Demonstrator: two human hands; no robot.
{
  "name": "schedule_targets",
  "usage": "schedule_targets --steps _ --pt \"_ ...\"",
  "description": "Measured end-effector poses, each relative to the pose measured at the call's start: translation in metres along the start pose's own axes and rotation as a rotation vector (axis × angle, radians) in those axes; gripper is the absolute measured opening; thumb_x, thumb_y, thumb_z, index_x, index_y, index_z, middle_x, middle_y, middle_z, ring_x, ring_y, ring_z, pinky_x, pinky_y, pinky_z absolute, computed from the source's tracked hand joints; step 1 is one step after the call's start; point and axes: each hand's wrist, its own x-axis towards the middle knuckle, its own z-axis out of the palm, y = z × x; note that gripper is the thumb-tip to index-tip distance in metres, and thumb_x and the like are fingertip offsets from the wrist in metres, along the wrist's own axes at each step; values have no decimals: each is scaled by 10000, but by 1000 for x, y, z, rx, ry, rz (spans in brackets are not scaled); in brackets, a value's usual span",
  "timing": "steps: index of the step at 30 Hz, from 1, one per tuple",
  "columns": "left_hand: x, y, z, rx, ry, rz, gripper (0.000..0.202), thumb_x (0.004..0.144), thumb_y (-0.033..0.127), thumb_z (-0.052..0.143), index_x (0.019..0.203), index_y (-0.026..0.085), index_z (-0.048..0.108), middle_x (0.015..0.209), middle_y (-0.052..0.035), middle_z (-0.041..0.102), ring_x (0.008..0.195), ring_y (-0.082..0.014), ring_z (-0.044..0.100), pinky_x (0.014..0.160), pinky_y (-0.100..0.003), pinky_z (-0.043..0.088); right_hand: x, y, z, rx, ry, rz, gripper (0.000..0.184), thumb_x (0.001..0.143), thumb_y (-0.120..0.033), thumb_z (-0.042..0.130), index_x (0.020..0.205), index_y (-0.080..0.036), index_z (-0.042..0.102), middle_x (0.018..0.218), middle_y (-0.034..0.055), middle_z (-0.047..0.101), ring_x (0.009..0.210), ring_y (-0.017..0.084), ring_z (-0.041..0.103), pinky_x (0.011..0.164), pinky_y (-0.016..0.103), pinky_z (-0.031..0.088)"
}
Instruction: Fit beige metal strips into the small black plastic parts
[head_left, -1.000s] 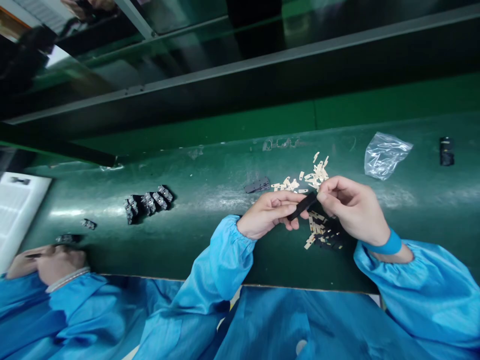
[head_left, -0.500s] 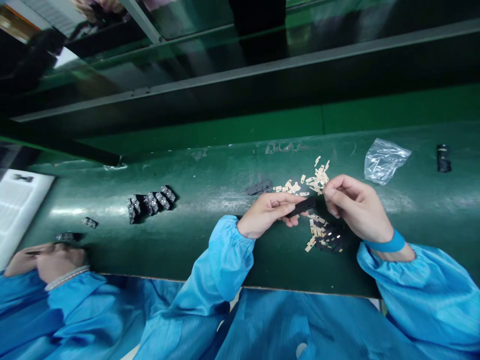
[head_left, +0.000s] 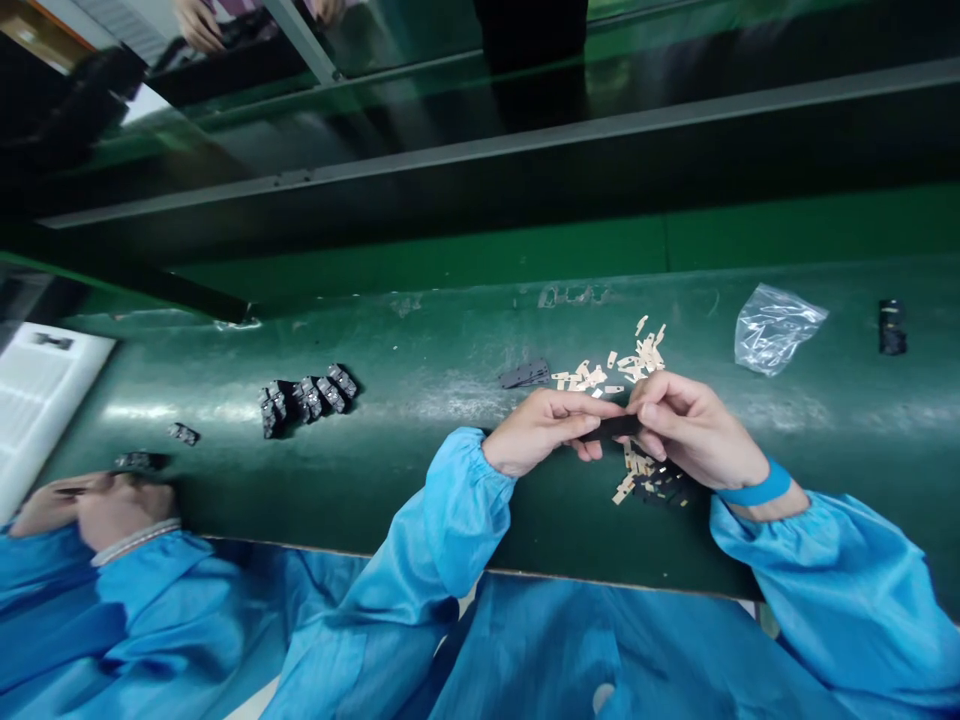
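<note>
My left hand [head_left: 536, 430] is closed on a slim black rectangular plastic part [head_left: 611, 428], held level above the table. The fingertips of my right hand [head_left: 686, 425] are pinched together at the part's right end, touching it; whatever they grip is hidden. Behind my hands lie small flat cream-coloured pieces with holes [head_left: 586, 376], and a looser heap of similar cream pieces [head_left: 649, 352] sits further right. Below my hands, more cream pieces [head_left: 624, 488] lie beside a cluster of small black pieces [head_left: 664, 487]. Flat dark grey plates [head_left: 526, 374] rest to the left of the cream ones.
A clear plastic bag [head_left: 778, 330] and a black part [head_left: 892, 327] lie to the right on the green table [head_left: 435, 500]. Several black assemblies [head_left: 309, 398] stand in a row at left. A co-worker's hands [head_left: 124, 510] work at far left, near a white tray [head_left: 56, 390].
My right hand has moved left from beside the cream heap to the right end of the black part. My left hand still holds that part. The view has shifted slightly.
</note>
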Motion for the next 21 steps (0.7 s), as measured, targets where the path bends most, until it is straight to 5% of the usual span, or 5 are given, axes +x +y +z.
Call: schedule_targets --steps 12,18,21 --pt "1 -4 -3 -106 -19 -51 365 862 351 794 1168 153 775 986 -116 783 682 -107 697 640 -220 569 -4 -2 2 -104 44 -14 252 893 -403 780 995 -194 684 702 -8 665 521 95 540 492 243 447" --pt "3 -7 2 -170 -12 -86 405 830 341 823 1174 133 774 998 -139 786 679 -112 699 637 -217 572 -1 1 1 -51 69 21 279 899 -422 766 827 -210 599 636 -40 611 469 91 494 480 258 428" --pt "5 -9 5 -295 -25 -107 394 811 313 839 1158 136 781 1003 -137 788 667 -90 688 611 -174 555 -2 2 0 -116 112 -28 247 955 -437 697 885 -208 636 594 -39 600 475 99 502 490 253 421"
